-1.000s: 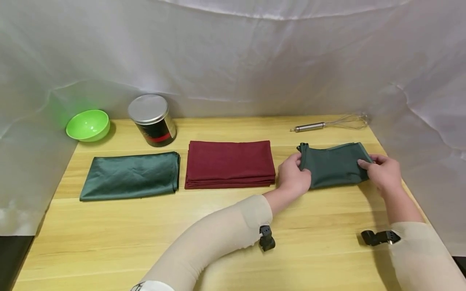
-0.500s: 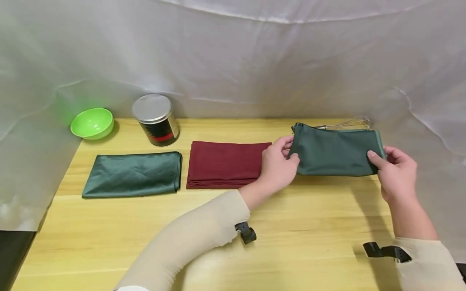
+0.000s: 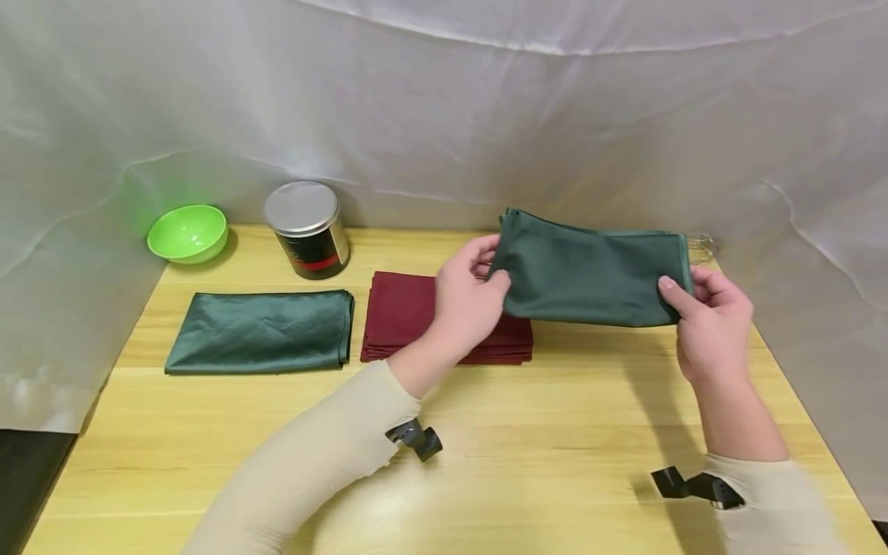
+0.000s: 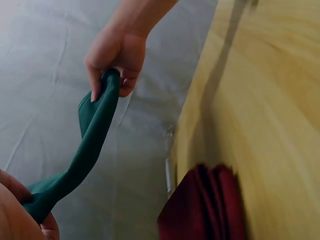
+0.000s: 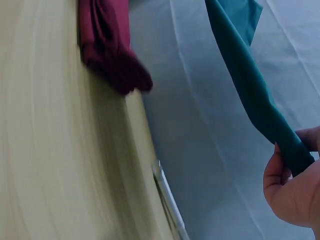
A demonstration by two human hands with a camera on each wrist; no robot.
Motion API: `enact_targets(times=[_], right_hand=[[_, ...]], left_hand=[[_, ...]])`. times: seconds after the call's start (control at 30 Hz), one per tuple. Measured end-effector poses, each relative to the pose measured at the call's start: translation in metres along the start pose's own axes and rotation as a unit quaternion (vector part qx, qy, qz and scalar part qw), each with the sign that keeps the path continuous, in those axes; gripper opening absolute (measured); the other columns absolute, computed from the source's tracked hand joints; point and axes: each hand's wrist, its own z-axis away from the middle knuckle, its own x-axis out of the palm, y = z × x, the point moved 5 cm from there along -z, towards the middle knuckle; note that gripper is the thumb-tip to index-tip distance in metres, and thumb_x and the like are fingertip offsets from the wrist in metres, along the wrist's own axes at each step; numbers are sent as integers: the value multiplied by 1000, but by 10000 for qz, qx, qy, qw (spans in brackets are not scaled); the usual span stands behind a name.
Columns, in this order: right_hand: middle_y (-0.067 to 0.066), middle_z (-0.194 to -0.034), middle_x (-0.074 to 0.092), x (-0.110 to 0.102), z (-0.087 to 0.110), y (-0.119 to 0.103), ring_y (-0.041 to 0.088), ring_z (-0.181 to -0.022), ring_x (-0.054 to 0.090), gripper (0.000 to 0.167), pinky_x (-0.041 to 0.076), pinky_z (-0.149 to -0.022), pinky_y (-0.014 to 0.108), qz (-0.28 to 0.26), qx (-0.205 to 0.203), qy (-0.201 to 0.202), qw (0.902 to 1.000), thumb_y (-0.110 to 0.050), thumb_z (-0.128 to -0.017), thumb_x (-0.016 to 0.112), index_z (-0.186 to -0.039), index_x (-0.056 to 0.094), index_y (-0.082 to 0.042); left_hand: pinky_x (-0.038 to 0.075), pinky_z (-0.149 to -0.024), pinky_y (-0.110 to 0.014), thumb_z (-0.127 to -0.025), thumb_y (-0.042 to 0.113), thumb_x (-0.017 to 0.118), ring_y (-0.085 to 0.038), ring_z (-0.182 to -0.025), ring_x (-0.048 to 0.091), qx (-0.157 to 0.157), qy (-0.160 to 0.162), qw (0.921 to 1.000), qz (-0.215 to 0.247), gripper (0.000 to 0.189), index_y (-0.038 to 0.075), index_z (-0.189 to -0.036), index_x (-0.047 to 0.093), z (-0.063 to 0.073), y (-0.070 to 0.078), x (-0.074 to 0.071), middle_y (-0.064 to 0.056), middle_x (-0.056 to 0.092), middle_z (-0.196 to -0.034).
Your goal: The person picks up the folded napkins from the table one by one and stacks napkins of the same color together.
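Observation:
Between my two hands a folded dark green cloth (image 3: 590,270) is held up off the table, as its gap from the wood in the left wrist view shows. My left hand (image 3: 472,297) pinches its left end, thumb in front and fingers behind. At the other end my right hand (image 3: 714,320) grips the lower right corner, thumb on the near face. Below and behind my left hand lies a folded dark red cloth (image 3: 398,316), partly covered by that hand and the green cloth. Another folded green cloth (image 3: 260,331) lies flat at the left.
A green bowl (image 3: 187,233) and a black tin with a silver lid (image 3: 303,208) stand at the back left. A wire whisk (image 3: 702,248) lies at the back right, mostly hidden behind the held cloth. White sheeting (image 3: 444,116) encloses the wooden table (image 3: 541,462).
Both hands have raised the right-hand green cloth from the table and carried it left, towards the red cloth. It now overlaps the red cloth's right part in the head view.

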Motion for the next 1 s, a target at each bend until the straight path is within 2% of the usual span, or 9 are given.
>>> enact_targets(times=[0.2,0.43,0.63,0.87,1.0], right_hand=[[14,-82,71,36,11,11,19,-74,70,18,57,-65,27,-145,150,-420,9989,16,-81,74,-96,67,10],[12,-87,72,69,30,27,19,-80,70,19,57,-69,27,-82,457,-708,9964,16,-84,70,-100,68,7],[12,-92,71,94,42,39,20,-84,69,23,57,-71,29,64,615,-966,9934,13,-86,69,-108,66,7],[8,-93,71,125,54,50,19,-88,67,26,57,-75,29,436,729,-1239,9887,12,-89,67,-115,62,9],[8,-94,70,143,61,58,20,-89,67,29,57,-76,31,549,822,-1468,9842,10,-89,68,-117,61,10]], left_hand=[[52,-77,-30,-85,-12,60,-20,-86,61,-229,483,9985,146,40,2,-122,69,-1,2,-43,-7,69,-101],[50,-74,-25,-82,-15,59,-20,-82,60,-637,1034,9919,379,41,-1,-119,69,6,-8,-91,-12,68,-101],[50,-71,-26,-83,-15,58,-19,-79,59,-691,1158,9905,287,39,-2,-118,69,8,-8,-121,-13,68,-99],[49,-77,-27,-86,-13,57,-18,-94,58,-988,1243,9873,56,40,-3,-123,66,8,-6,-157,-10,64,-102],[49,-78,-27,-86,-12,58,-19,-97,57,-1074,1341,9851,80,39,-2,-123,67,9,-4,-181,-9,63,-101]])
